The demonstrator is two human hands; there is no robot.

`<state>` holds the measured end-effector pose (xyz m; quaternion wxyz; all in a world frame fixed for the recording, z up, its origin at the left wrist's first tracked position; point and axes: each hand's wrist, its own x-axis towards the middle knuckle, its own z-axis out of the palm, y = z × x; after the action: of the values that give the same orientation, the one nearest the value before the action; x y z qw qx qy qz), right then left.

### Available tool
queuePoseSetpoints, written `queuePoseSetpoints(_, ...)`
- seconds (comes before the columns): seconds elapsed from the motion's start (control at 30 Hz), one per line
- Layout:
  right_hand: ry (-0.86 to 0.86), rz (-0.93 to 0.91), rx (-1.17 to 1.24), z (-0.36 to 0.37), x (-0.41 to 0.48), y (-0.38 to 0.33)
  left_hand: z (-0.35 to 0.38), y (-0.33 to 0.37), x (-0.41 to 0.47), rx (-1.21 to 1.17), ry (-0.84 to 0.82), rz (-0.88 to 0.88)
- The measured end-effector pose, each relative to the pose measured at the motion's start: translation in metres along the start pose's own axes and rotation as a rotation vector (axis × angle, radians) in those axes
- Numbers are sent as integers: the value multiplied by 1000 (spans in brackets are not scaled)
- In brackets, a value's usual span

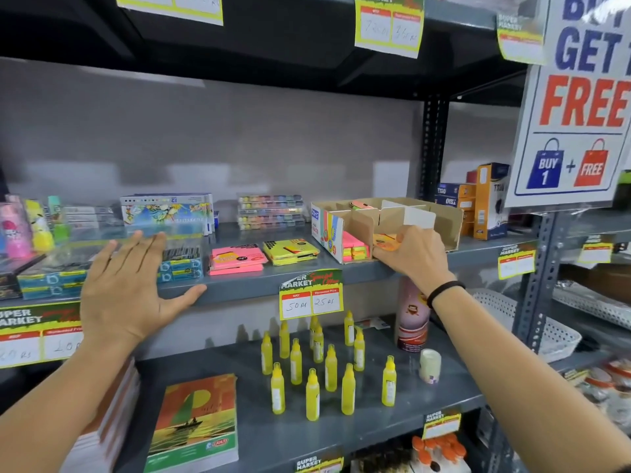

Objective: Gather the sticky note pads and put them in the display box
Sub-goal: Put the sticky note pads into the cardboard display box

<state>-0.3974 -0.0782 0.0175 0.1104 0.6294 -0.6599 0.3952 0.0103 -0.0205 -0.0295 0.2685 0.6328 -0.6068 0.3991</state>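
A cardboard display box [444, 216] with dividers stands on the middle shelf, right of centre. Pink and yellow pads [355, 249] stand in its front left compartment. My right hand [415, 256] grips an orange sticky note pad [386, 241] at the box's front compartment. A pink pad stack [235, 260] and a yellow pad stack [290, 251] lie on the shelf left of the box. My left hand [133, 288] hovers with fingers spread over the shelf edge, left of the pink stack, holding nothing.
Pen packs [179, 264] and colour boxes [167, 211] sit on the left of the shelf. Orange product boxes [488, 199] stand right of the display box. Below stand several yellow bottles [312, 394], a notebook [194, 428] and a spray can [411, 315]. A promo sign [573, 107] hangs at right.
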Motion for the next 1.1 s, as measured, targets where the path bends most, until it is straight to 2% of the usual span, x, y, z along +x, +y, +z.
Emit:
queuePoseSetpoints(0.17, -10, -87, -3, 0, -7, 4, -5, 1, -1, 19, -45, -31)
queuePoseSetpoints(0.23, 4, -65, 13, -5, -10, 5, -8, 5, 0, 25, -58, -32)
queuePoseSetpoints(0.4, 315, -153, 97, -25, -18, -30, -11, 3, -1, 45, -88, -36)
queuePoseSetpoints(0.5, 363, -200, 148, -32, -22, -72, -12, 2, -1, 38, -97, -37)
queuePoseSetpoints(0.6, 294, -291, 129, -21, -31, -115, -13, 2, -2, 36, -82, -22)
queuePoseSetpoints(0.77, -95, -270, 16, 27, -42, -150, -14, 4, -2, 22, -97, -36)
queuePoseSetpoints(1.0, -105, -252, -88, 46, -37, -145, -12, 3, -3, 7, -85, -24)
queuePoseSetpoints(1.1, -121, -229, -47, 44, -37, -148, -10, 2, -3, 4, -72, -21)
